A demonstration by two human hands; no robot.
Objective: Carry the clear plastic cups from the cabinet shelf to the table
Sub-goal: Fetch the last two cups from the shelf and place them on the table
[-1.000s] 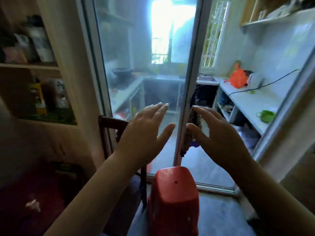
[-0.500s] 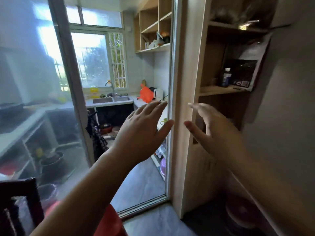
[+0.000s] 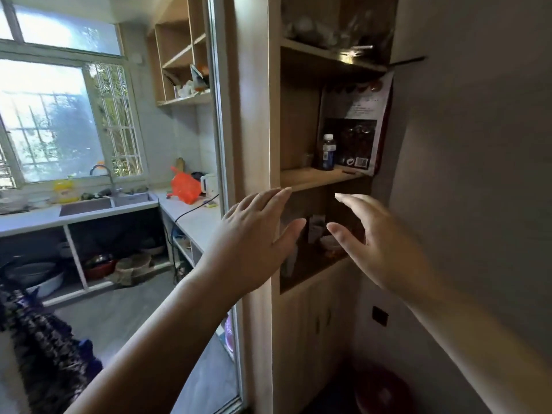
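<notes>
Two hands, the left hand and right hand, hover spread and empty before the cabinet, where one bottle stands on a shelf.

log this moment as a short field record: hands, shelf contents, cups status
left hand: open, empty, raised before the cabinet's edge
right hand: open, empty, before the lower shelf opening
middle shelf: dark bottle with white cap, large printed bag leaning behind it
lower shelf: small items behind the hands, too dim to identify
clear cups: not identifiable; none held
</notes>
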